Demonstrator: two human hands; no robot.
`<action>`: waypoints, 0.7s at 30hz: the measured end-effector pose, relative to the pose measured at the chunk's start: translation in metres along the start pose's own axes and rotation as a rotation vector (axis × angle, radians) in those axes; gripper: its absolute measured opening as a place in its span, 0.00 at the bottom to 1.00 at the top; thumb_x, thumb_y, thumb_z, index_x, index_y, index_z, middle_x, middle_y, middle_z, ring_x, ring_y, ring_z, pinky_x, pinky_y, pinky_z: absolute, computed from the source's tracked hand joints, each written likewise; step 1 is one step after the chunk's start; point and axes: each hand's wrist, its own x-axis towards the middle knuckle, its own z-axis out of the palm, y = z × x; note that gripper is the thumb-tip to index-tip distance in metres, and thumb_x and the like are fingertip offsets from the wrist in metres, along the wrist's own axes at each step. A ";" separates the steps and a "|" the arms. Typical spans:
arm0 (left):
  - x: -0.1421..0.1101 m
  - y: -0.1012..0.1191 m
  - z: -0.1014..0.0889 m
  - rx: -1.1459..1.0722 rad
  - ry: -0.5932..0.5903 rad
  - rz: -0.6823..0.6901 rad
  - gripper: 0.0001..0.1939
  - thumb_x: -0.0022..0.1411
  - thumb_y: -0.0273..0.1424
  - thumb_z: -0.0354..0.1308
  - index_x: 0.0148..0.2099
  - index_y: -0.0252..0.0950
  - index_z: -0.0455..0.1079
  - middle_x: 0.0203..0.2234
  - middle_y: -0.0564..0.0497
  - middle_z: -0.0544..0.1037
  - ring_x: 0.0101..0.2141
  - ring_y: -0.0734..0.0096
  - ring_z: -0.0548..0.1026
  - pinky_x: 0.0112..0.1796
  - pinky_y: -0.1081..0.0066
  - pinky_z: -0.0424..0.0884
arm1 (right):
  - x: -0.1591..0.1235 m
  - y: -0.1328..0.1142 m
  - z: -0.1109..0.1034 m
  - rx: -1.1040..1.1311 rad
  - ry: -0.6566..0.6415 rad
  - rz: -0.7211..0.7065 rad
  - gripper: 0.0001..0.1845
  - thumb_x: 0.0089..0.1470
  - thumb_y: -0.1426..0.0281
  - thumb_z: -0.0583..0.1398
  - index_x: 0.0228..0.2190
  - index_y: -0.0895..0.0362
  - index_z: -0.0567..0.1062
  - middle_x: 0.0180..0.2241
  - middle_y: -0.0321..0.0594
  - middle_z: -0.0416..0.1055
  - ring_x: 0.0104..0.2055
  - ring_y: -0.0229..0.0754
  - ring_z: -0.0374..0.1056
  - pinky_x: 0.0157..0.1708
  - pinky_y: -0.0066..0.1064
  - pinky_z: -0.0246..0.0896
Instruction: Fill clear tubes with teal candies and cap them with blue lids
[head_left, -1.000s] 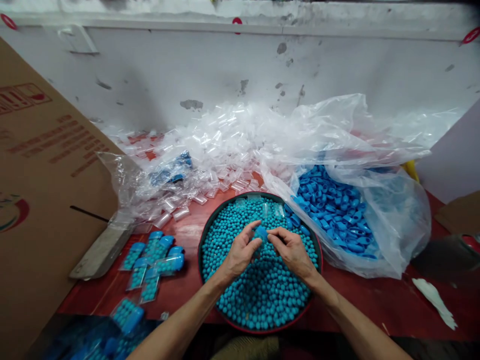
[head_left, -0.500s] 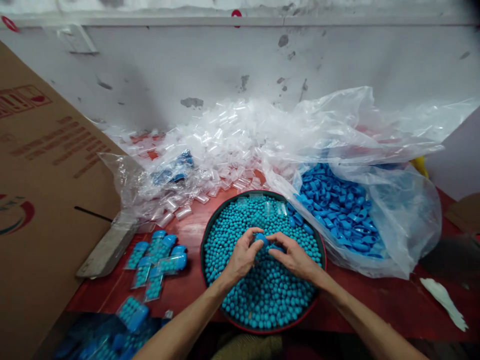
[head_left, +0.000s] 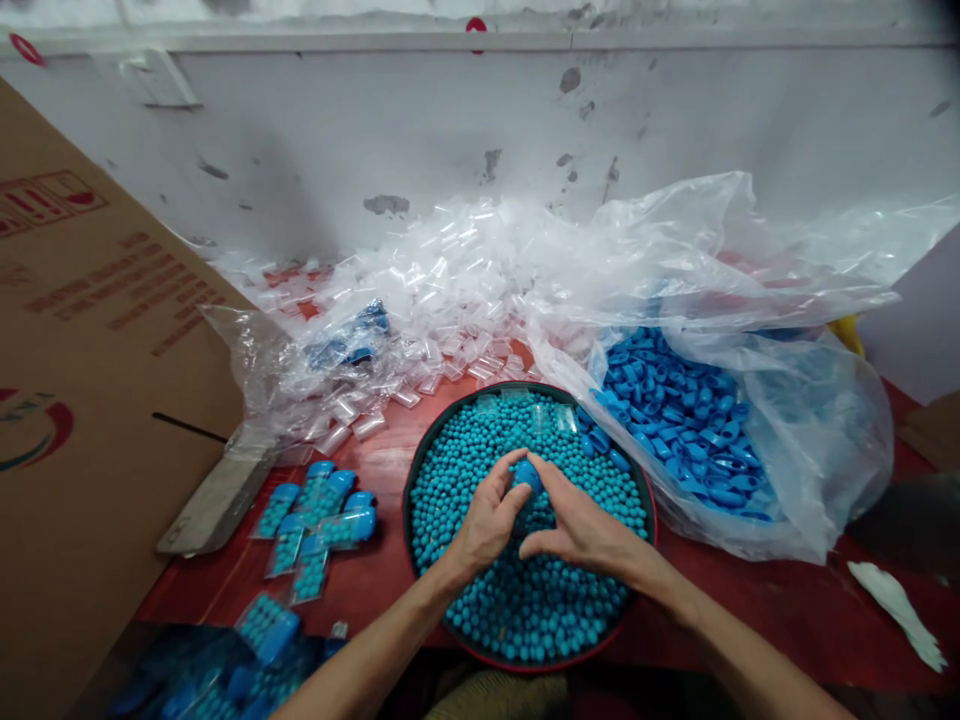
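A round tub (head_left: 409,520) full of small turquoise balls (head_left: 517,610) stands before me. Over its middle, my left hand (head_left: 484,515) pinches a blue cap (head_left: 528,476) between thumb and fingers. Whether a clear case sits below the cap is hidden by my hand. My right hand (head_left: 577,520) has its fingers stretched against the cap's far side, its thumb held well apart. Near the tub's back rim lie a few clear cases (head_left: 566,418) and loose blue caps (head_left: 592,436) on top of the balls.
Filled blue-capped cases (head_left: 311,530) lie left of the tub, more below the table edge (head_left: 262,630). Clear cases (head_left: 450,270) are heaped behind. A plastic bag (head_left: 817,450) of blue caps (head_left: 682,420) lies right. A cardboard box (head_left: 97,400) blocks the left; a white glove (head_left: 896,610) lies far right.
My right thumb has moved away from the cap and down, opening the hand, while its fingers have come forward against the cap. My left hand keeps its pinch in nearly the same place.
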 end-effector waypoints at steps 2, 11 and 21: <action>0.001 0.000 0.001 -0.029 -0.003 -0.027 0.22 0.55 0.32 0.49 0.53 0.36 0.55 0.42 0.48 0.67 0.40 0.69 0.66 0.41 0.70 0.62 | -0.002 0.001 0.011 -0.118 -0.005 0.025 0.49 0.38 0.64 0.63 0.55 0.65 0.45 0.53 0.58 0.50 0.53 0.53 0.52 0.47 0.42 0.54; -0.010 0.007 0.010 0.174 0.059 -0.014 0.11 0.54 0.31 0.50 0.41 0.34 0.61 0.33 0.50 0.70 0.36 0.69 0.67 0.40 0.69 0.62 | -0.013 -0.001 0.031 -0.217 0.090 0.122 0.31 0.42 0.70 0.57 0.49 0.62 0.55 0.40 0.49 0.66 0.37 0.48 0.66 0.34 0.37 0.61; -0.008 -0.009 0.013 0.142 0.185 -0.062 0.15 0.56 0.34 0.49 0.45 0.34 0.61 0.37 0.48 0.69 0.39 0.68 0.67 0.42 0.68 0.61 | -0.015 -0.007 0.026 -0.176 -0.021 0.114 0.40 0.43 0.68 0.59 0.54 0.61 0.46 0.48 0.51 0.58 0.45 0.49 0.61 0.41 0.38 0.58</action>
